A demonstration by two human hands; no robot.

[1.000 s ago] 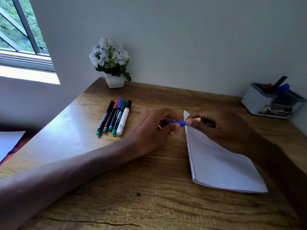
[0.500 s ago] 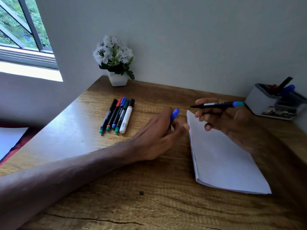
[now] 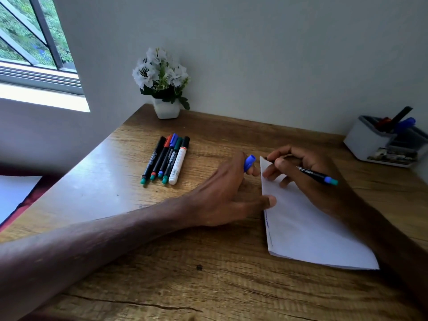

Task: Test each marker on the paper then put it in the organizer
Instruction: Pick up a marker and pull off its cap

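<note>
My right hand (image 3: 308, 179) grips an uncapped black marker with a blue and teal end (image 3: 317, 176), its tip down at the top left corner of the white paper (image 3: 310, 230). My left hand (image 3: 229, 193) holds the marker's blue cap (image 3: 249, 162) between its fingers, and its thumb presses on the paper's left edge. Several more markers (image 3: 166, 159) lie side by side on the wooden desk to the left. The white organizer (image 3: 368, 142) stands at the back right with a few pens in it.
A white pot of white flowers (image 3: 163, 86) stands at the back of the desk by the wall. A window is at the upper left. The desk's left edge (image 3: 76, 163) runs diagonally, with a white sheet (image 3: 14, 193) lying beyond it.
The cap came off the marker into my left hand. My right hand raised the marker, then brought its tip down onto the paper's top corner. My left thumb moved onto the paper's edge.
</note>
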